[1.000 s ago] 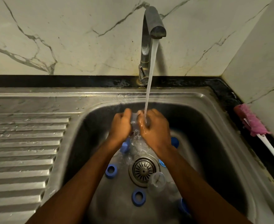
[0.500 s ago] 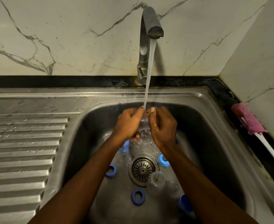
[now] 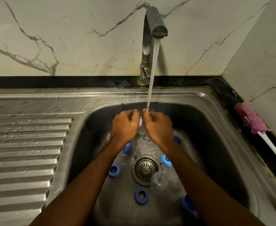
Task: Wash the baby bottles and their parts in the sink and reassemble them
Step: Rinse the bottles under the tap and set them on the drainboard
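Rinsing step: left hand and right hand both grasp a small clear printed bottle piece in the tap stream, beyond the round steel drain strainer; next probably calls for picking up a blue plastic ring beside that strainer

Steel sink, basin floor: drain strainer at centre. 2 blue rings lie flat, left and front of it. Clear cap overlaps its front-right edge. Pink-headed brush lies on the black counter ledge, right.
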